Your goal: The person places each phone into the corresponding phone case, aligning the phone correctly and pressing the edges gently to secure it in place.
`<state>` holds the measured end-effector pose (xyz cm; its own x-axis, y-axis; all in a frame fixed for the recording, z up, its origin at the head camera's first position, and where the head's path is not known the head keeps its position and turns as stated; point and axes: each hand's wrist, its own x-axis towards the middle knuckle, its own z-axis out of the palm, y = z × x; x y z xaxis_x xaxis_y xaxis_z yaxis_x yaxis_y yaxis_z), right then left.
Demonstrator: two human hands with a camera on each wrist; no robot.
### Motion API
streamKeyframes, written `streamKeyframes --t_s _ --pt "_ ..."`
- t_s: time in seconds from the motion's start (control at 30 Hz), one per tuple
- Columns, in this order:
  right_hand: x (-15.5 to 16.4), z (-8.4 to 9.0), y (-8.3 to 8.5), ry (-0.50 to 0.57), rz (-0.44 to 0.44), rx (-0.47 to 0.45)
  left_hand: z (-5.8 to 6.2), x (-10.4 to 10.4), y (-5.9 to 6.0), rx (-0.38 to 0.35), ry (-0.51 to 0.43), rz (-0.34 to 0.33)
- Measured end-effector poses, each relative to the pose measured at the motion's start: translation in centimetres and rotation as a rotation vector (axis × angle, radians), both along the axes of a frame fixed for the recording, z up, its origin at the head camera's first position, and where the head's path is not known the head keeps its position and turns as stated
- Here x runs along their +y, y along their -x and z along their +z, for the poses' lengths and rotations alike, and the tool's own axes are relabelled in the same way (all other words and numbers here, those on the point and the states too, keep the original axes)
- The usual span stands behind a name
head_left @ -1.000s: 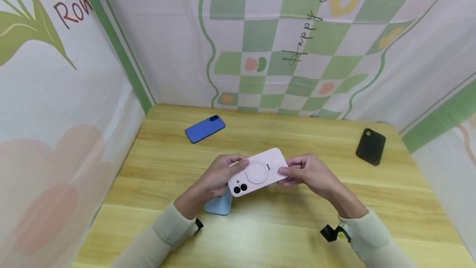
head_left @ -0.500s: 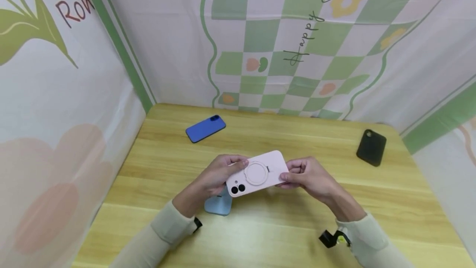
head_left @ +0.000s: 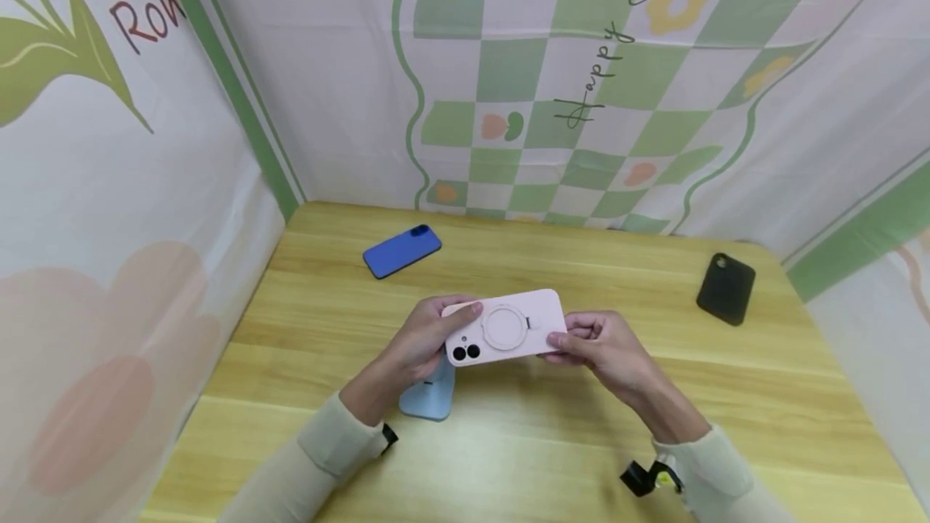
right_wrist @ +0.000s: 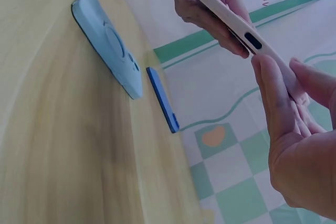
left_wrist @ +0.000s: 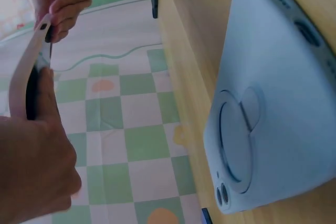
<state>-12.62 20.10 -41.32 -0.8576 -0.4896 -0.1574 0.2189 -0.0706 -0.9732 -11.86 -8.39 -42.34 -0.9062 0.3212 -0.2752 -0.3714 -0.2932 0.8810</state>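
Both hands hold a phone in a pink case point(head_left: 538, 313) above the table, its ringed back facing up in the head view. My left hand point(head_left: 420, 341) grips the camera end, its thumb across the back beside the ring. The other end is pinched by my right hand point(head_left: 606, 345), thumb on top and fingers beneath. In the left wrist view a dark face shows on the underside of the pink-cased phone point(left_wrist: 20, 85). Under my left hand lies a light blue phone case point(head_left: 429, 395), partly hidden; its ring and camera openings show in the left wrist view.
A blue phone point(head_left: 402, 252) lies at the back left of the wooden table point(head_left: 552, 458). Near the right edge lies a black phone case point(head_left: 726, 288). Patterned cloth point(head_left: 508, 71) hangs behind and beside the table.
The pink-cased phone has turned to lie more level, its camera end moving slightly away from me. Both hands keep their hold. The other things have stayed in place.
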Motion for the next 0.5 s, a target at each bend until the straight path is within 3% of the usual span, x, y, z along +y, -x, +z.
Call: streamKeyframes --t_s 0.1,0.23,0.4,0.5 --pt "0.1 -0.1 -0.1 0.027 -0.022 -0.007 -0.1 0.0 -0.1 -0.007 0.027 0.041" --pt "0.4 -0.2 -0.1 -0.015 0.003 -0.004 -0.4 -0.1 -0.1 0.014 0.080 0.030" --pt "0.6 0.5 0.4 -0.297 0.031 0.090 -0.4 -0.2 0.1 0.063 0.159 -0.019" --pt "0.5 1.2 0.7 -0.447 0.030 0.150 -0.3 -0.1 0.2 0.102 0.236 -0.090"
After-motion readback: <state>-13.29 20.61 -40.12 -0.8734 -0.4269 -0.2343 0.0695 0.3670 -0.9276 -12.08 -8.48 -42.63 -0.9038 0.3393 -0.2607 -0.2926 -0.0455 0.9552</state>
